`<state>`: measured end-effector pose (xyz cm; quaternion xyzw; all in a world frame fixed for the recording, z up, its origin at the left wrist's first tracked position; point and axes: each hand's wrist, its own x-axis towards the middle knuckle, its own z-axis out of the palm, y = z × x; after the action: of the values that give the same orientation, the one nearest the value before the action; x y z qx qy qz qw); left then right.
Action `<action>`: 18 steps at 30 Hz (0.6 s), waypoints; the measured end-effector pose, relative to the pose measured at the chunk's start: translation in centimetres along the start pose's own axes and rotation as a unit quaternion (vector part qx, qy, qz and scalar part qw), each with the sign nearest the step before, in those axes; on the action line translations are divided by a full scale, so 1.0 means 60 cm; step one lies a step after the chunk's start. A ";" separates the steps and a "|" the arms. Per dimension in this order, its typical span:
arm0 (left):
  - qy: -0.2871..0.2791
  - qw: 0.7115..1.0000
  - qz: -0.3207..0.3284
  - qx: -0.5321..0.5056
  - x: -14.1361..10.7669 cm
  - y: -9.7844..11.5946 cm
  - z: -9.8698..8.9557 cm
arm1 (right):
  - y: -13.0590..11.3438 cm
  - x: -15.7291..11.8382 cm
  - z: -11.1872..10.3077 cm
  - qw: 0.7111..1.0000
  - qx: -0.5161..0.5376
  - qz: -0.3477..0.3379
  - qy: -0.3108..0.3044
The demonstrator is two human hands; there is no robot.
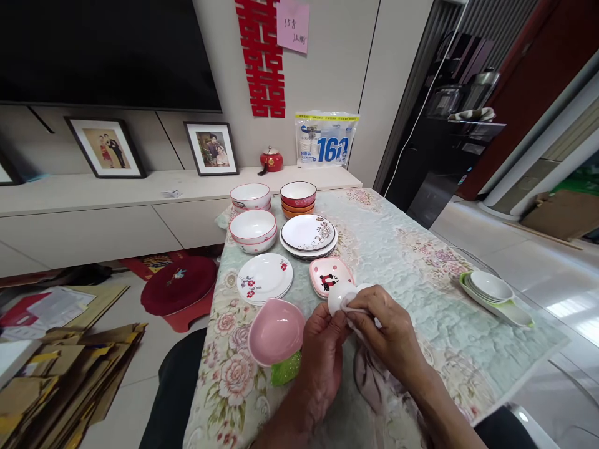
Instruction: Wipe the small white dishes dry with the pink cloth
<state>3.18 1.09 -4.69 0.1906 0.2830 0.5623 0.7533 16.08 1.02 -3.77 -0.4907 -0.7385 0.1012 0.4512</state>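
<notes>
My left hand (324, 343) grips a small white dish (337, 295) by its edge, above the table. My right hand (386, 321) pinches a greyish cloth (369, 374) against the same dish, and the cloth hangs down below. Just beyond my hands lies a pink square plate with a cartoon figure (328, 274), partly covered by the dish. To the left of my left hand sits a pink peach-shaped bowl (276, 332) with a green leaf part (286, 369). White plates with red flowers (264, 277) are stacked behind that bowl.
Stacked bowls (253, 229), red and orange bowls (298, 194) and patterned plates (309, 232) stand at the far end of the flowered tablecloth (374, 231). Small white dishes on a green-edged tray (491, 288) lie at the right edge. A red stool (179, 287) is left of the table.
</notes>
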 end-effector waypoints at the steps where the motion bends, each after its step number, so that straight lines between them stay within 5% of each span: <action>1: 0.002 1.000 -0.001 0.001 -0.001 -0.001 0.000 | 0.004 0.002 0.001 1.000 0.003 0.006 0.028; 4: 0.014 1.000 -0.002 0.009 -0.002 -0.002 -0.001 | 0.022 0.006 0.001 0.990 0.047 0.099 0.091; 6: 0.012 1.000 0.001 0.007 0.000 0.000 -0.003 | 0.032 0.008 -0.003 0.962 0.156 0.212 0.074; 9: -0.007 1.000 -0.010 -0.016 0.003 0.004 -0.004 | 0.036 0.008 -0.011 0.855 0.382 0.349 0.004; 12: -0.014 0.999 -0.030 -0.026 0.004 0.004 -0.005 | 0.031 0.005 -0.019 0.778 0.494 0.387 -0.015; 15: -0.012 0.999 -0.032 -0.006 0.005 0.002 -0.008 | 0.027 0.002 -0.023 0.788 0.484 0.380 -0.003; 18: 0.001 1.000 -0.023 0.008 0.005 -0.001 -0.010 | 0.026 0.000 -0.023 0.846 0.403 0.350 -0.005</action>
<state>2.89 1.32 -5.28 0.1897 0.2928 0.5427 0.7640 18.16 1.38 -3.92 -0.4907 -0.4143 0.5435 0.5405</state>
